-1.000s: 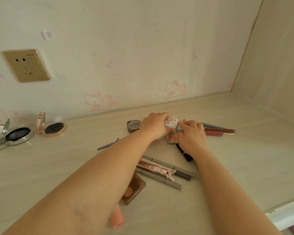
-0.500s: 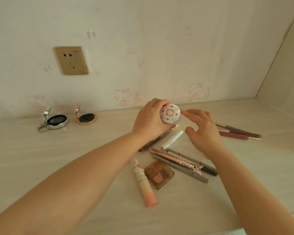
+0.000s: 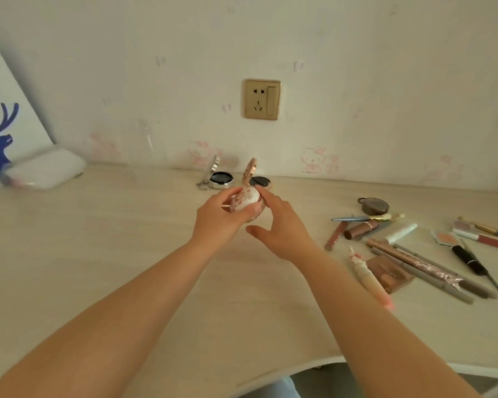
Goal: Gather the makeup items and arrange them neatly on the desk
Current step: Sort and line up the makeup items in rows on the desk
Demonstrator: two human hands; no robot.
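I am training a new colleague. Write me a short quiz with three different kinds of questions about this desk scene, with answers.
1. True or false: the left hand holds the round patterned case.
2. Which lies nearest the wall socket? A) the two open compacts B) the brown palette C) the white pouch
3. Fill in: the pile of pencils and tubes lies to the ___ of both hands.

Key: 1 true; 2 A; 3 right. The right hand is open beside the case.

Two open compacts behind the hands, pencils far right
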